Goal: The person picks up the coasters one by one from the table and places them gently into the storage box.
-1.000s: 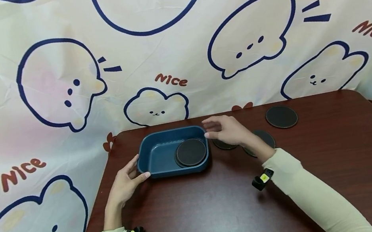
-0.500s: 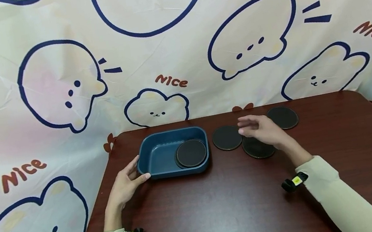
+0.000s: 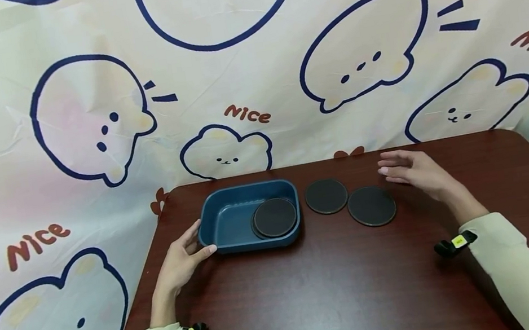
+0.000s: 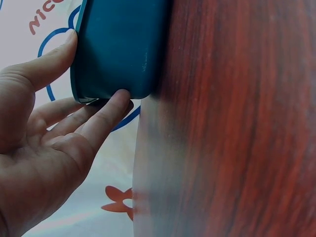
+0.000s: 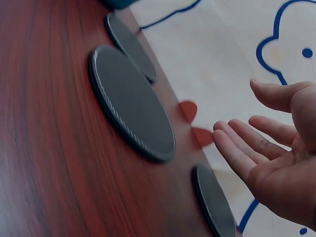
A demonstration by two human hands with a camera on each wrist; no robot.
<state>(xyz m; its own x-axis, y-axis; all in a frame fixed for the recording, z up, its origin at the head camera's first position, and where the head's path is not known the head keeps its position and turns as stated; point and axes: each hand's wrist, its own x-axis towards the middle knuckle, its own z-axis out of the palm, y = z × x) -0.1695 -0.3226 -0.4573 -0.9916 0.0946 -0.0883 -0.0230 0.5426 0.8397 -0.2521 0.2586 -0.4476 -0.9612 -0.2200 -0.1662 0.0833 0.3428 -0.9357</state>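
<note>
One dark brown table (image 3: 314, 294) is bearing a blue tray (image 3: 253, 245). The left hand (image 3: 177, 265) is gripping the tray's left end, thumb at the near corner, fingers against the end wall. The right hand (image 3: 420, 173) is hovering with loosely extended fingers, thumb apart. Beneath it a black disc (image 5: 216, 203) is lying; two flat discs (image 3: 371, 206) are lying between hand and tray, while stacked discs (image 3: 274, 217) are resting inside its right end.

Disc stack (image 3: 274, 217) in tray (image 3: 251, 246), right end; three discs (image 3: 371, 206) right of tray.
</note>
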